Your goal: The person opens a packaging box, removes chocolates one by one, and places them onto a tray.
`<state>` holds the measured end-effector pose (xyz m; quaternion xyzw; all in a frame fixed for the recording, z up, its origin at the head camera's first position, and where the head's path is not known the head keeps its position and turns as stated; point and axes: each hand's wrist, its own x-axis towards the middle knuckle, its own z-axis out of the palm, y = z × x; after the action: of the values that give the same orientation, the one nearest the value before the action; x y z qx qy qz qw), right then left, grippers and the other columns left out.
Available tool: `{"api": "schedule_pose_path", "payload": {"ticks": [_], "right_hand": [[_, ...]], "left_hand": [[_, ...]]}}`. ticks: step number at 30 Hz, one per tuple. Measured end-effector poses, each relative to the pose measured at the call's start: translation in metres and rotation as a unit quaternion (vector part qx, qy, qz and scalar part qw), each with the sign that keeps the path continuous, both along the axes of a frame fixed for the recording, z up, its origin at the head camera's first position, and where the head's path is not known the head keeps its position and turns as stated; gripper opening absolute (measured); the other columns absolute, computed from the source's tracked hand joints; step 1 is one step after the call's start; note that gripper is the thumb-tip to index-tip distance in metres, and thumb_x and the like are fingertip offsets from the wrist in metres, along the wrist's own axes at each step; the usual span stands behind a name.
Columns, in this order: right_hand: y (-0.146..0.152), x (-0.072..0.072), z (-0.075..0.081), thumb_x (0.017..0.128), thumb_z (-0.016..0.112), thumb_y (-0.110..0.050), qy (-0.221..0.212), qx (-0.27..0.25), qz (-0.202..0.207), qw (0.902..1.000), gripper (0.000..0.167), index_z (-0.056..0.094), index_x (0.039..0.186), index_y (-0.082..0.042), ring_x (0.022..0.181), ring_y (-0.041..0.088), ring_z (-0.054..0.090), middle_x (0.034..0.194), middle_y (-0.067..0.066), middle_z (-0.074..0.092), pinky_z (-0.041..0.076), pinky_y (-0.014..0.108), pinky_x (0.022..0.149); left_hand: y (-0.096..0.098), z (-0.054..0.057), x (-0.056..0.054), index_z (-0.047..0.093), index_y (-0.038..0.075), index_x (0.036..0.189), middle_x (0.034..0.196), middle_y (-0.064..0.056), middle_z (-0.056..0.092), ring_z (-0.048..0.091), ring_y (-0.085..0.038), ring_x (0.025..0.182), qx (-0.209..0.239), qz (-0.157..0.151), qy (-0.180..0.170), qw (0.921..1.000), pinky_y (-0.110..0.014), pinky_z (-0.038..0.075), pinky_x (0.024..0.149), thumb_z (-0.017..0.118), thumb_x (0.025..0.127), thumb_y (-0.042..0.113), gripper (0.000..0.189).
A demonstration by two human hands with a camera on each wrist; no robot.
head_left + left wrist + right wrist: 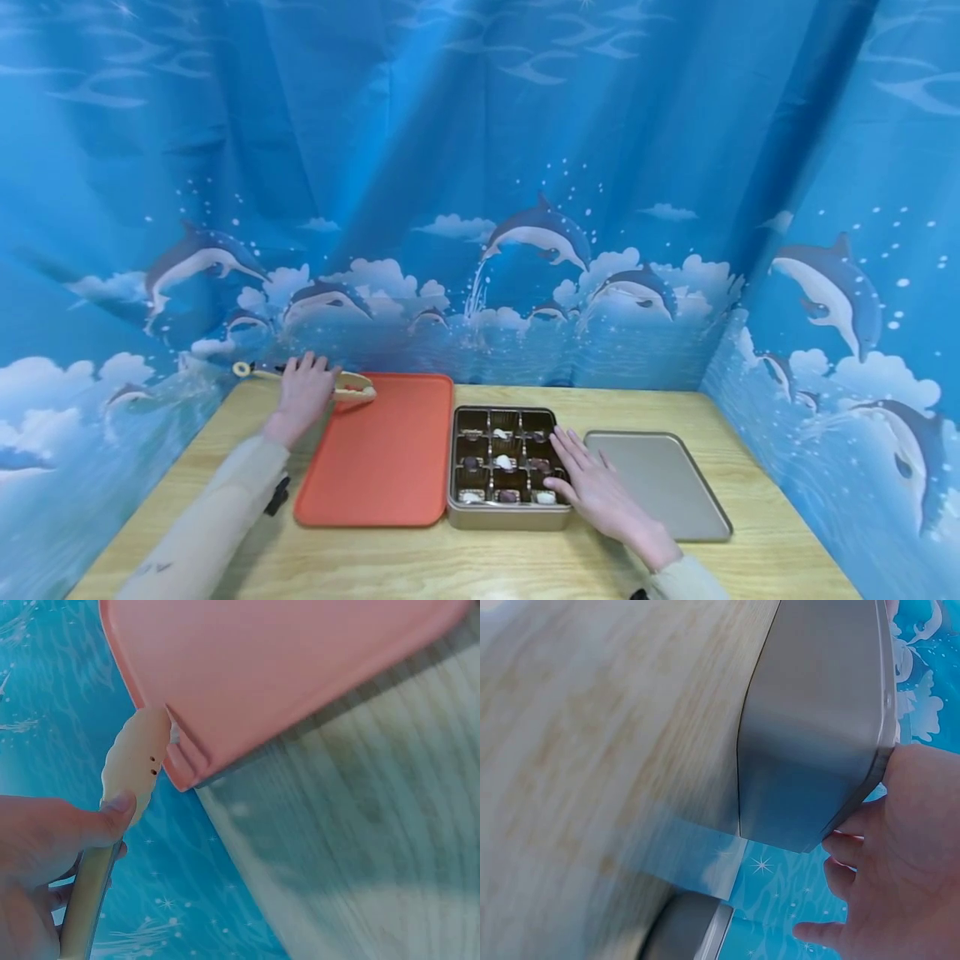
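Behind the table: blue curtain, hung in folds along the far and side edges.
Table: wood-grained, bearing everything below.
Tray: orange, low-rimmed, left of centre; a knock at its far-left corner could slide it.
Box: metal, split into nine compartments, just right of the tray; whether the two touch, I cannot tell. A sideways push could shift it and jolt its contents.
Lid: flat metal, just right of the box; a low right wrist could drag it.
Right hand: fingers straight, laid along the box's right rim, gripping nothing; a slip of the thumb could nudge the near-right piece.
Left hand: fingers curled round the tongs, thumb on their side.
Tongs: cream, head over the tray's far-left corner, contact unclear; the ring end, poking out near the curtain, might snag.
Chocolates: small, dark and white, in the box's compartments; too hard a squeeze could crush one, too light a pinch drop it.
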<state>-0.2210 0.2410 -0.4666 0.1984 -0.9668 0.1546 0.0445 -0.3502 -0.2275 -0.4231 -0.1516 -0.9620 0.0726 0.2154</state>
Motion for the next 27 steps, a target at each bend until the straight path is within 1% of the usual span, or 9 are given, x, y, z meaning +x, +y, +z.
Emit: {"api": "schedule_pose_path", "payload": {"ticks": [3, 5, 8, 10, 13, 18, 20, 24, 27], "right_hand": [[0.000, 0.000, 0.000, 0.105, 0.048, -0.046, 0.005, -0.002, 0.001, 1.0000, 0.072, 0.025, 0.159, -0.004, 0.153, 0.035, 0.017, 0.165, 0.015, 0.016, 0.016, 0.067, 0.117], [0.000, 0.000, 0.000, 0.105, 0.048, -0.046, 0.004, -0.001, 0.001, 1.0000, 0.072, 0.025, 0.159, -0.004, 0.153, 0.035, 0.017, 0.165, 0.015, 0.016, 0.015, 0.066, 0.117], [0.000, 0.001, 0.000, 0.105, 0.048, -0.046, 0.000, -0.001, 0.000, 1.0000, 0.073, 0.025, 0.159, -0.004, 0.153, 0.035, 0.017, 0.165, 0.015, 0.016, 0.016, 0.066, 0.117], [0.001, 0.002, 0.000, 0.105, 0.048, -0.046, 0.000, -0.004, -0.001, 1.0000, 0.072, 0.025, 0.159, -0.004, 0.153, 0.035, 0.017, 0.165, 0.015, 0.016, 0.016, 0.067, 0.116], [0.002, 0.003, 0.000, 0.105, 0.049, -0.045, 0.005, -0.008, -0.003, 1.0000, 0.072, 0.026, 0.159, -0.003, 0.152, 0.036, 0.018, 0.165, 0.015, 0.017, 0.017, 0.068, 0.116], [0.002, 0.003, 0.001, 0.105, 0.050, -0.044, 0.014, -0.006, -0.003, 0.9999, 0.072, 0.027, 0.159, -0.003, 0.152, 0.036, 0.020, 0.165, 0.015, 0.018, 0.018, 0.069, 0.115], [0.001, 0.003, 0.001, 0.105, 0.049, -0.045, 0.014, -0.007, -0.003, 0.9999, 0.072, 0.027, 0.159, -0.003, 0.152, 0.036, 0.020, 0.165, 0.015, 0.018, 0.017, 0.069, 0.115], [0.000, 0.002, 0.001, 0.105, 0.048, -0.047, 0.010, -0.006, -0.001, 0.9999, 0.072, 0.027, 0.159, -0.004, 0.152, 0.036, 0.019, 0.165, 0.015, 0.018, 0.017, 0.068, 0.116], [-0.001, 0.001, 0.001, 0.105, 0.047, -0.048, 0.006, -0.002, 0.000, 1.0000, 0.073, 0.026, 0.159, -0.004, 0.152, 0.035, 0.018, 0.165, 0.015, 0.017, 0.016, 0.067, 0.116]], "left_hand": [[-0.002, 0.001, 0.003, 0.072, 0.007, 0.112, 0.102, -0.018, 0.064, 0.053, -0.040, 0.103, 0.006, 0.000, -0.011, 0.9999, -0.052, 0.040, 0.082, 0.082, 0.082, 0.015, 0.033], [-0.004, 0.002, 0.006, 0.071, 0.006, 0.116, 0.105, -0.020, 0.064, 0.053, -0.041, 0.105, 0.013, -0.002, -0.011, 0.9999, -0.053, 0.041, 0.082, 0.081, 0.084, 0.018, 0.036], [-0.003, 0.005, 0.011, 0.069, 0.006, 0.123, 0.108, -0.021, 0.064, 0.054, -0.042, 0.107, 0.020, -0.012, 0.000, 0.9997, -0.054, 0.042, 0.082, 0.079, 0.088, 0.021, 0.039], [0.001, 0.008, 0.015, 0.068, 0.006, 0.126, 0.111, -0.021, 0.064, 0.054, -0.042, 0.108, 0.021, -0.022, 0.010, 0.9995, -0.056, 0.043, 0.083, 0.078, 0.089, 0.022, 0.041], [0.012, 0.012, 0.022, 0.067, 0.007, 0.127, 0.112, -0.020, 0.064, 0.055, -0.041, 0.108, 0.022, -0.043, 0.027, 0.9985, -0.056, 0.044, 0.085, 0.078, 0.090, 0.022, 0.042], [0.038, 0.018, 0.034, 0.068, 0.010, 0.128, 0.110, -0.016, 0.064, 0.056, -0.037, 0.105, 0.032, -0.079, 0.046, 0.9953, -0.054, 0.046, 0.085, 0.079, 0.090, 0.024, 0.042], [0.048, 0.021, 0.038, 0.068, 0.011, 0.128, 0.110, -0.015, 0.065, 0.056, -0.035, 0.105, 0.035, -0.089, 0.047, 0.9943, -0.053, 0.046, 0.086, 0.079, 0.089, 0.025, 0.043], [0.065, 0.027, 0.047, 0.067, 0.013, 0.130, 0.112, -0.012, 0.065, 0.056, -0.033, 0.107, 0.029, -0.097, 0.042, 0.9940, -0.052, 0.046, 0.089, 0.079, 0.090, 0.027, 0.045], [0.076, 0.032, 0.050, 0.066, 0.015, 0.132, 0.113, -0.011, 0.064, 0.055, -0.031, 0.108, 0.021, -0.105, 0.041, 0.9934, -0.051, 0.047, 0.091, 0.078, 0.090, 0.029, 0.046]]}}
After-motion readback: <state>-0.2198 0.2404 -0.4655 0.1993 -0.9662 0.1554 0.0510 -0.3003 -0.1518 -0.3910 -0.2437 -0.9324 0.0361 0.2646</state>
